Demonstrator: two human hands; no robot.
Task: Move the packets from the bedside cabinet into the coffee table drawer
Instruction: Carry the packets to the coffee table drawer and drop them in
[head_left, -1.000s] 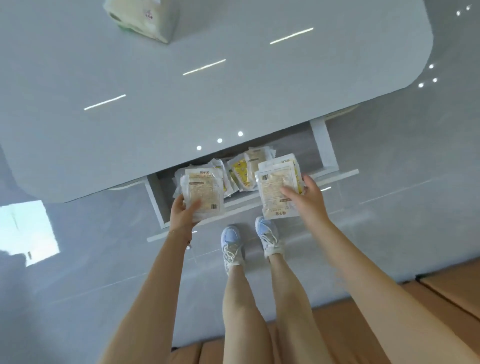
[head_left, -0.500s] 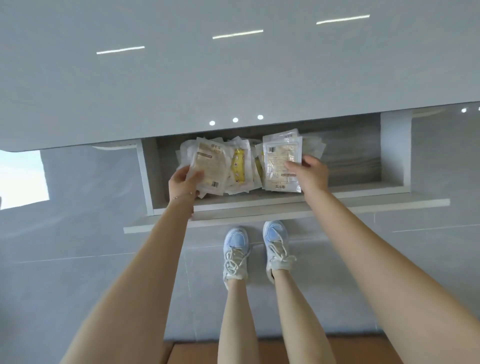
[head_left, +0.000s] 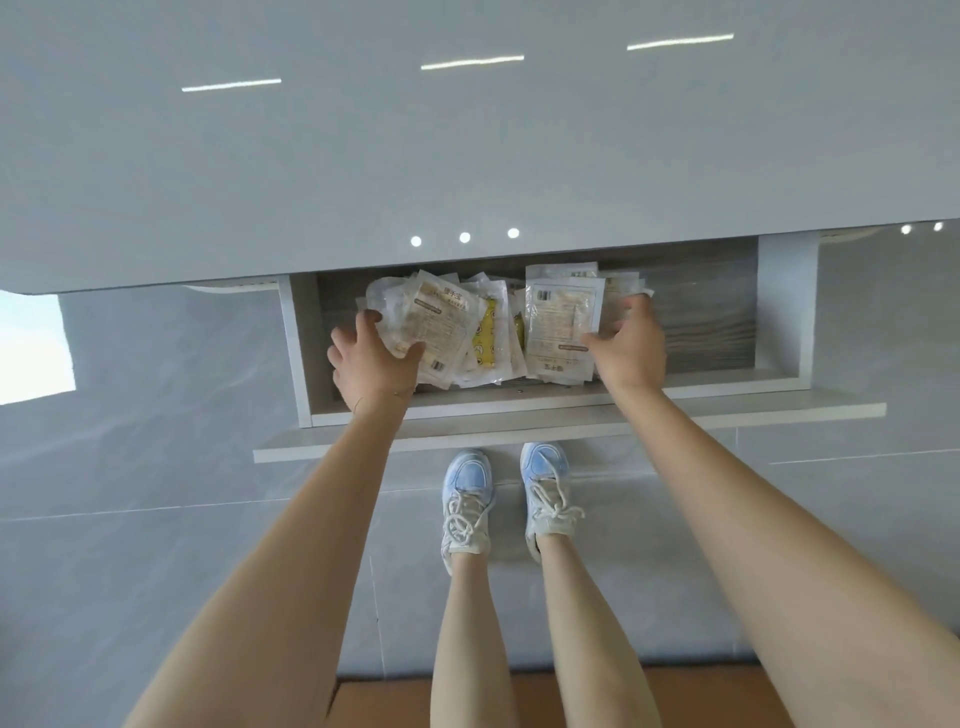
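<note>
Both hands (head_left: 371, 364) (head_left: 631, 348) deeper among drawer's packets (head_left: 488, 332)

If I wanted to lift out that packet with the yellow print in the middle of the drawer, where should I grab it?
Probably by its near bottom edge, coming from above and the front. The yellow packet lies flat, wedged between the pale packet under the left hand and the pale packet by the right hand, which overlap its sides. Only its lower part shows free.
</note>
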